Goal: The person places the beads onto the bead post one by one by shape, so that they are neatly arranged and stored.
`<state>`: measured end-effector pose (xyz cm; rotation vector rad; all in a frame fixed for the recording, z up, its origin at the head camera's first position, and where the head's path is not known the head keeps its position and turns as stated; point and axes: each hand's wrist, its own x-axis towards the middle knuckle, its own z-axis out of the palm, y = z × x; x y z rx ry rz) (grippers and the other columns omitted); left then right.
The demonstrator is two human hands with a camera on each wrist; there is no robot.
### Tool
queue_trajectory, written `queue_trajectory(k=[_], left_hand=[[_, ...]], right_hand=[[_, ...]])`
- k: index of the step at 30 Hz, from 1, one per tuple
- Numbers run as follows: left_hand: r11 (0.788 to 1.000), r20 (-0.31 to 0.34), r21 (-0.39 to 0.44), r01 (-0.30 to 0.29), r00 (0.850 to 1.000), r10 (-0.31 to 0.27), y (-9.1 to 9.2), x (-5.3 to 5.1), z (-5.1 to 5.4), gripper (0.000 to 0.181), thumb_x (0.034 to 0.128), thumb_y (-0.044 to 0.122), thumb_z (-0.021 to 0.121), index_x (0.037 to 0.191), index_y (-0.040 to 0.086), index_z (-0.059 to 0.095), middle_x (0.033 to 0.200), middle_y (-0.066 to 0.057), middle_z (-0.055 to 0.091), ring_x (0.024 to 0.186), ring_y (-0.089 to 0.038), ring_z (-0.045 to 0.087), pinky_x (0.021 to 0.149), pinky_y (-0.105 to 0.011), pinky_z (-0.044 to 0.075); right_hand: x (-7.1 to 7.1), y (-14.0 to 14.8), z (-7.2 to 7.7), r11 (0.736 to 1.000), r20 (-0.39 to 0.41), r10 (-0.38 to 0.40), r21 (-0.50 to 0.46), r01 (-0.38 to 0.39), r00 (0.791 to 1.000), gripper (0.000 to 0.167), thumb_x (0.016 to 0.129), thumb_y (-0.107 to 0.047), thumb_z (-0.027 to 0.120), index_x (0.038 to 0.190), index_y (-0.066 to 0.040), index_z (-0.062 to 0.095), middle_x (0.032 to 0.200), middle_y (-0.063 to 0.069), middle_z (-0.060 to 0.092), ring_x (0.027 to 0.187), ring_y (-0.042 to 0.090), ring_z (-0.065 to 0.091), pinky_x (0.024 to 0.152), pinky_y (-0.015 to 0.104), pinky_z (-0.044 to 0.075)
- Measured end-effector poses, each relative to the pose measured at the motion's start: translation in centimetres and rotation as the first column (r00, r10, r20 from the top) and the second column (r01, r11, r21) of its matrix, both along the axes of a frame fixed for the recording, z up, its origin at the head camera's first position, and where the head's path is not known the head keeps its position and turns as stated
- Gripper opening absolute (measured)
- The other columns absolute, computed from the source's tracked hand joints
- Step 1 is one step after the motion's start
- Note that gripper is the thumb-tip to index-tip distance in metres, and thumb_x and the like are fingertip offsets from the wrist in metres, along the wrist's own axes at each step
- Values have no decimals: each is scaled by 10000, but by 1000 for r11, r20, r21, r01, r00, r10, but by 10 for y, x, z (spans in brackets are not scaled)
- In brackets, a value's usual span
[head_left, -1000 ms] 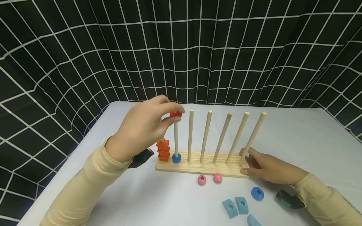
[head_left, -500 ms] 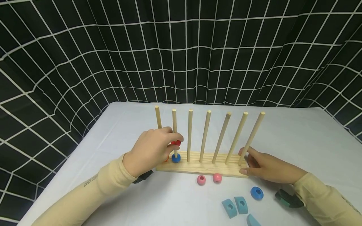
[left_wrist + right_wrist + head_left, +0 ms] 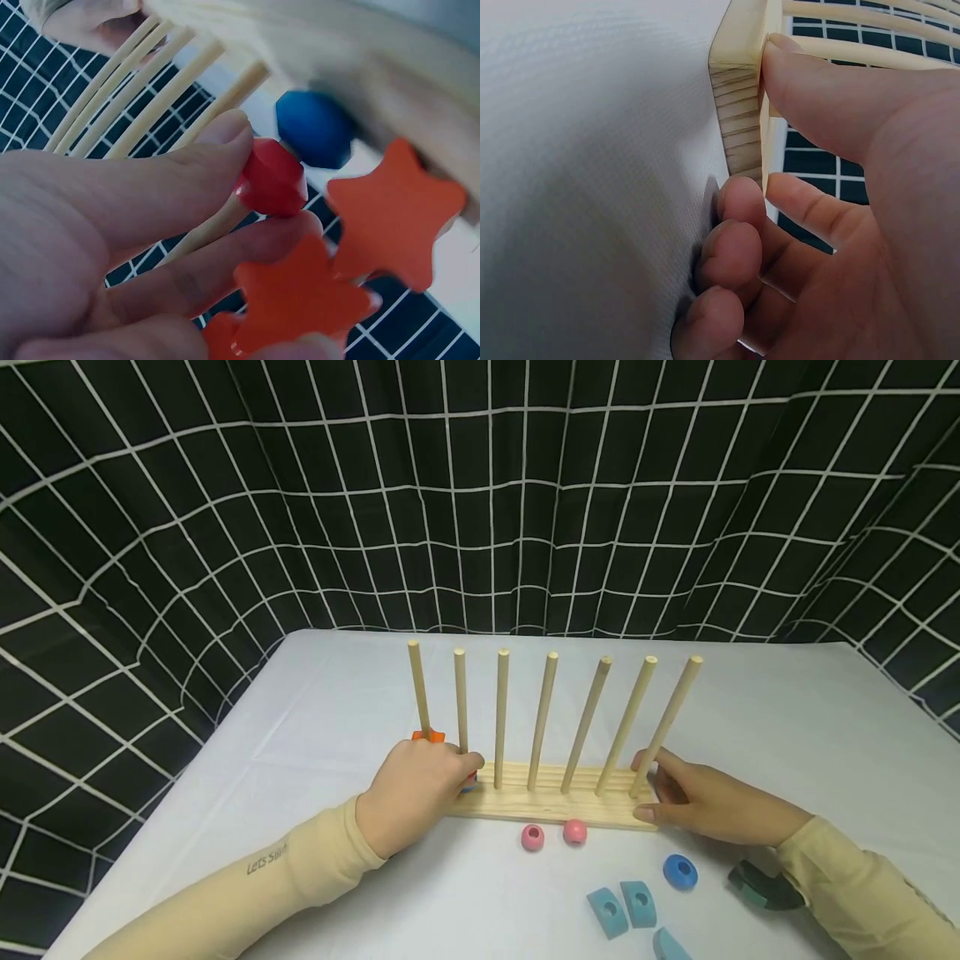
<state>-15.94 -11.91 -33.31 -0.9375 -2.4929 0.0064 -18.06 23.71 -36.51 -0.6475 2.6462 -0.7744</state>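
Observation:
A wooden base (image 3: 555, 808) with a row of upright pegs stands on the table. My left hand (image 3: 420, 789) is low at the second peg from the left (image 3: 461, 702). In the left wrist view, its thumb and finger pinch a red bead (image 3: 274, 178) threaded on that peg, close to a blue bead (image 3: 315, 129). Orange star pieces (image 3: 397, 217) are on the leftmost peg, mostly hidden behind the hand in the head view. My right hand (image 3: 723, 802) grips the base's right end (image 3: 739, 112) between thumb and fingers.
Two pink beads (image 3: 532, 837) (image 3: 575, 832) lie in front of the base. Nearer the front right are a blue bead (image 3: 680, 872) and several light blue curved pieces (image 3: 639, 904). A black grid-patterned curtain (image 3: 525, 485) hangs behind the table.
My left hand has slid the red bead down the second peg, from its top to near the base, where the blue bead sits. The right hand has stayed at the base's end.

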Motion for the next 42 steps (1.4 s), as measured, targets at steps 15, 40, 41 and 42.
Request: queue_trajectory(k=[15, 40, 41, 42], left_hand=[[996, -166, 87, 12, 986, 3, -8, 19, 9, 274, 762, 212, 789, 665, 180, 535, 562, 57, 425, 383, -66, 282, 352, -202, 194], [965, 782, 251, -76, 603, -156, -84, -38, -39, 786, 729, 545, 770, 1332, 183, 419, 1115, 1, 403, 987, -166, 396, 818, -309, 369], [966, 800, 247, -77, 578, -158, -85, -39, -40, 784, 727, 534, 777, 1336, 201, 412, 1108, 7, 383, 976, -161, 393, 808, -303, 366], [967, 815, 242, -84, 557, -156, -87, -40, -40, 779, 727, 523, 782, 1334, 213, 406, 1107, 8, 368, 971, -156, 395, 804, -300, 368]], right_hand=[[0, -3, 2, 1000, 12, -7, 20, 7, 1000, 537, 850, -477, 664, 1250, -218, 418, 734, -7, 463, 616, 98, 456, 546, 258, 385], [50, 14, 6, 965, -96, 259, 72, -253, 961, 320, 885, -370, 664, 1170, -273, 556, 995, -179, 532, 837, -35, 490, 703, 206, 498], [49, 13, 5, 961, -128, 275, 71, -268, 953, 294, 884, -316, 678, 1155, -290, 566, 1020, -185, 536, 848, -42, 495, 715, 204, 506], [49, 12, 4, 958, -167, 287, 75, -278, 943, 292, 877, -267, 693, 1142, -301, 576, 1031, -184, 533, 853, -47, 496, 719, 201, 510]])
